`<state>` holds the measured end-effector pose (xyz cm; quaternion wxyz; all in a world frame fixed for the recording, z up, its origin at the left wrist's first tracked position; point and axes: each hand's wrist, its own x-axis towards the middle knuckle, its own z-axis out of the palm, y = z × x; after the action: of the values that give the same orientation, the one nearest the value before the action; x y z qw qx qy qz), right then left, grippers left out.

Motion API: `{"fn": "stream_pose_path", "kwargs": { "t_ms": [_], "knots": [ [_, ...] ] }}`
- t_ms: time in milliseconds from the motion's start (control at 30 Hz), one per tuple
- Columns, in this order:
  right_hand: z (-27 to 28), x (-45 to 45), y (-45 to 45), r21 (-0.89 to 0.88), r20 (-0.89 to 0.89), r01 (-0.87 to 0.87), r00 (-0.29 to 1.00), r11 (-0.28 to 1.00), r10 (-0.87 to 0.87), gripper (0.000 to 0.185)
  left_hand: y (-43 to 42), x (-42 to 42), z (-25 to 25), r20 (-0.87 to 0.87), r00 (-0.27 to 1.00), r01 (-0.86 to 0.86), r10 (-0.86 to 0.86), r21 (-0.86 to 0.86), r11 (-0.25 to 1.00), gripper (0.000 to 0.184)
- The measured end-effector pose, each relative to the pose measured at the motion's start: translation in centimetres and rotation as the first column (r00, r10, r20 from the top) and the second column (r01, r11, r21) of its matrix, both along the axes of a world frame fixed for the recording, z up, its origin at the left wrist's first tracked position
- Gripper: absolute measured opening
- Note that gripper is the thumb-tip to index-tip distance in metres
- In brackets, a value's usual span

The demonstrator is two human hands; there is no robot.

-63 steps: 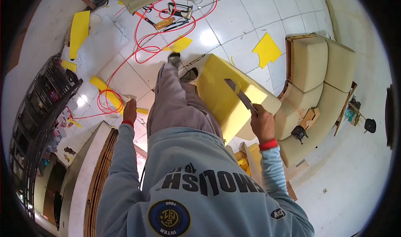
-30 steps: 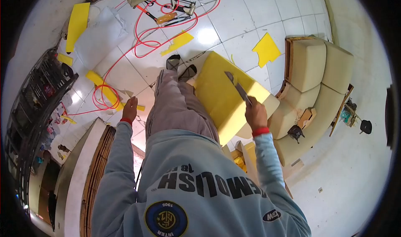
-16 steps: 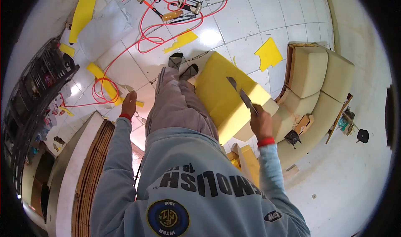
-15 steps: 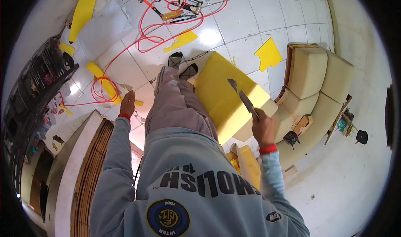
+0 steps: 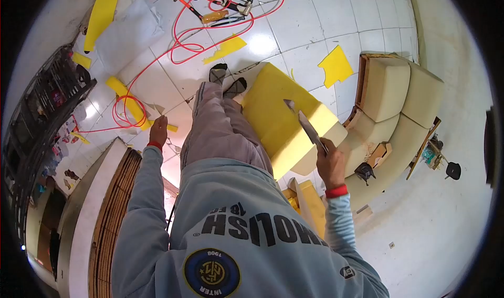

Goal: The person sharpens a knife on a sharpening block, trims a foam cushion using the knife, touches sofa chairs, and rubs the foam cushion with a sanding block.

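My right hand (image 5: 331, 161) is closed around the handle of a knife (image 5: 311, 129). Its long blade points forward over a large yellow foam block (image 5: 278, 106). Beyond the blade, a dark triangular patch shows against the foam; I cannot tell whether it is the blade's end or a shadow. On the other side of my legs, my left hand (image 5: 158, 129) is closed, apart from the foam. A small pale pointed piece (image 5: 157, 109) sticks out beyond its fingers, too small to name.
A red hose (image 5: 176, 51) loops across the tiled floor past hand tools (image 5: 226, 9). Yellow foam offcuts (image 5: 336, 67) lie around. Cream sofa sections (image 5: 388, 93) stand to the right, a dark metal rack (image 5: 47, 98) to the left. A white-sided stack (image 5: 113, 203) sits near my left arm.
The view has shifted slightly. The knife stays over the foam block, tilted almost as before, and my left hand keeps its place beside my legs.
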<state>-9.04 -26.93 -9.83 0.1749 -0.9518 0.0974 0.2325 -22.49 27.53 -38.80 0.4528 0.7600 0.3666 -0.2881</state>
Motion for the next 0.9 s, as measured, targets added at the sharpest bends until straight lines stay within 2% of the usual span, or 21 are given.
{"fn": "stream_pose_path", "kwargs": {
  "t_ms": [100,167,200,267,367,500,567,667,767,867,900],
  "knots": [
    [-5.2,1.7,0.7,-0.142,-0.118,-0.034,0.993,0.989,0.017,0.018,-0.3,0.4,-0.8,-0.025,1.0,0.017,-0.017,-0.004,1.0,0.051],
    [-9.6,0.6,-0.6,-0.09,-0.051,-0.033,0.998,0.995,0.029,0.02,-1.1,1.5,0.3,-0.04,0.998,0.044,-0.045,-0.038,0.998,0.052],
    [-8.1,0.5,-0.2,-0.107,-0.085,-0.035,0.996,0.994,0.026,0.02,-1.1,1.9,0.7,-0.021,0.997,0.078,-0.079,-0.038,0.996,0.052],
    [-3.1,0.8,0.5,-0.083,-0.113,-0.014,0.994,0.996,0.005,0.02,-0.7,2.5,0.3,0.042,0.999,0.024,-0.022,-0.042,0.999,0.051],
    [1.7,0.0,0.5,0.018,-0.004,0.005,1.0,1.0,-0.005,0.02,0.0,1.0,-0.1,0.037,0.999,0.02,-0.02,-0.019,1.0,0.051],
    [-5.3,1.4,0.5,-0.112,-0.108,-0.032,0.994,0.993,0.02,0.019,0.2,0.6,-1.7,-0.002,1.0,0.03,-0.03,-0.01,0.999,0.051],
    [-9.9,1.0,0.1,-0.097,-0.055,0.004,0.998,0.995,-0.009,0.019,-0.3,0.8,-0.9,-0.004,0.999,0.046,-0.046,-0.044,0.998,0.051],
    [-4.8,0.8,0.5,-0.092,-0.125,-0.007,0.992,0.996,-0.005,0.019,0.2,1.3,-0.2,0.05,0.998,-0.02,0.023,-0.068,0.997,0.051],
    [1.5,-0.4,0.2,0.066,0.021,0.019,1.0,0.998,-0.02,0.018,0.5,0.8,0.7,0.02,1.0,-0.022,0.022,-0.024,0.999,0.051],
    [-0.9,0.1,0.4,-0.025,-0.032,-0.02,0.999,0.999,0.019,0.017,0.8,0.2,-0.5,-0.07,0.997,-0.017,0.019,0.036,0.999,0.051],
    [-3.3,0.2,0.4,-0.049,-0.043,-0.023,0.999,0.999,0.021,0.017,0.4,0.2,-0.3,-0.058,0.998,-0.006,0.007,0.017,1.0,0.051]
  ]
}}
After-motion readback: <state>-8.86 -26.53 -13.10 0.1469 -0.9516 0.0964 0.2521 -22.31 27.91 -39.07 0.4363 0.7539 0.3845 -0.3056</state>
